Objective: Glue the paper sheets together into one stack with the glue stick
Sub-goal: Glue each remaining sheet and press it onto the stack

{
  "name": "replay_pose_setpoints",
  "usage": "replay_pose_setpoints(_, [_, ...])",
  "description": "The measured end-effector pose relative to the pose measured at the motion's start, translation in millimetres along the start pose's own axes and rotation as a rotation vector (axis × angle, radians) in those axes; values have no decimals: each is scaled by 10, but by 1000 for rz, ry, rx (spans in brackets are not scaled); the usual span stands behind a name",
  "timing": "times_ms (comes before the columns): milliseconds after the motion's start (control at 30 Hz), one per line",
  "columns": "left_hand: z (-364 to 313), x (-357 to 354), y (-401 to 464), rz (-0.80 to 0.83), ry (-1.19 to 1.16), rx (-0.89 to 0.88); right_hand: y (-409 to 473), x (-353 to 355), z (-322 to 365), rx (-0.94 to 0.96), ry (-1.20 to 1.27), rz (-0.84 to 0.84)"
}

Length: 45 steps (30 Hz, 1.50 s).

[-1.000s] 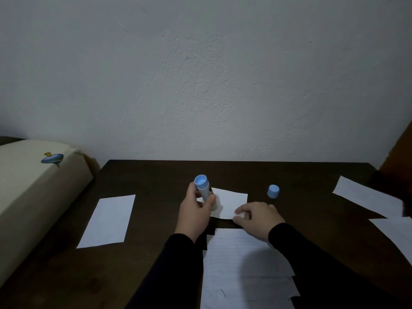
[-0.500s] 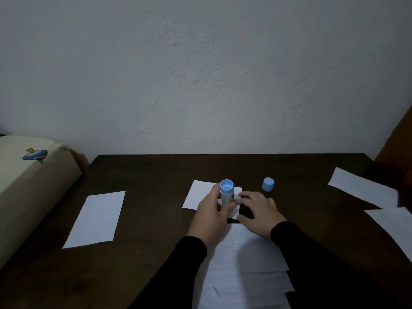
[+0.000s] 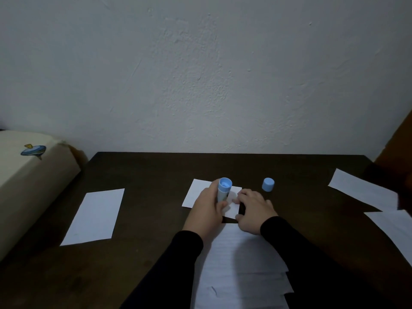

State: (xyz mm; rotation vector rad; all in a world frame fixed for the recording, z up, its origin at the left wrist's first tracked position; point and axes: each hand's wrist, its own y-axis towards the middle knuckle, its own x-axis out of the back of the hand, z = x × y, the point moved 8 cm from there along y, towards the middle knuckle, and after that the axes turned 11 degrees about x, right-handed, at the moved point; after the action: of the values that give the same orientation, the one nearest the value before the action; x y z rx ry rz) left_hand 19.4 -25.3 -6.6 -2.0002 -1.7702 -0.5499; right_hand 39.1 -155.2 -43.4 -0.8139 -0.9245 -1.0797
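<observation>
My left hand (image 3: 206, 210) grips a blue-and-white glue stick (image 3: 223, 189), held upright with its lower end down on a small white paper sheet (image 3: 197, 192) in the middle of the dark table (image 3: 156, 175). My right hand (image 3: 254, 210) rests on the right edge of that sheet, fingers bent and pressing it down. The stick's blue cap (image 3: 268, 184) stands on the table just right of the sheet. A stack of lined sheets (image 3: 240, 275) lies near the front edge, partly under my sleeves.
A loose white sheet (image 3: 93, 216) lies at the left of the table. Two more white sheets (image 3: 363, 189) (image 3: 394, 228) lie at the right. A beige cushioned piece (image 3: 26, 175) with a small printed figure borders the table's left side. A plain wall stands behind.
My left hand has brought the glue stick from left of the small sheet onto its middle and stood it upright. My right hand has slid to the sheet's right edge.
</observation>
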Motion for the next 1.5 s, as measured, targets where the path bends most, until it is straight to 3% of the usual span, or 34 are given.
replay_pose_setpoints(667, [492,630,126,-194,34,243,89,-25,-14,-67,-42,69])
replay_pose_setpoints(967, [509,969,10,-409,-280,245,333,144,60,-80,-193,239])
replay_pose_setpoints(1167, [532,998,-1,-378,-316,252,595,240,170,-116,-228,56])
replay_pose_setpoints(1500, [426,889,51,-267,-281,202,597,92,11,-266,-43,138])
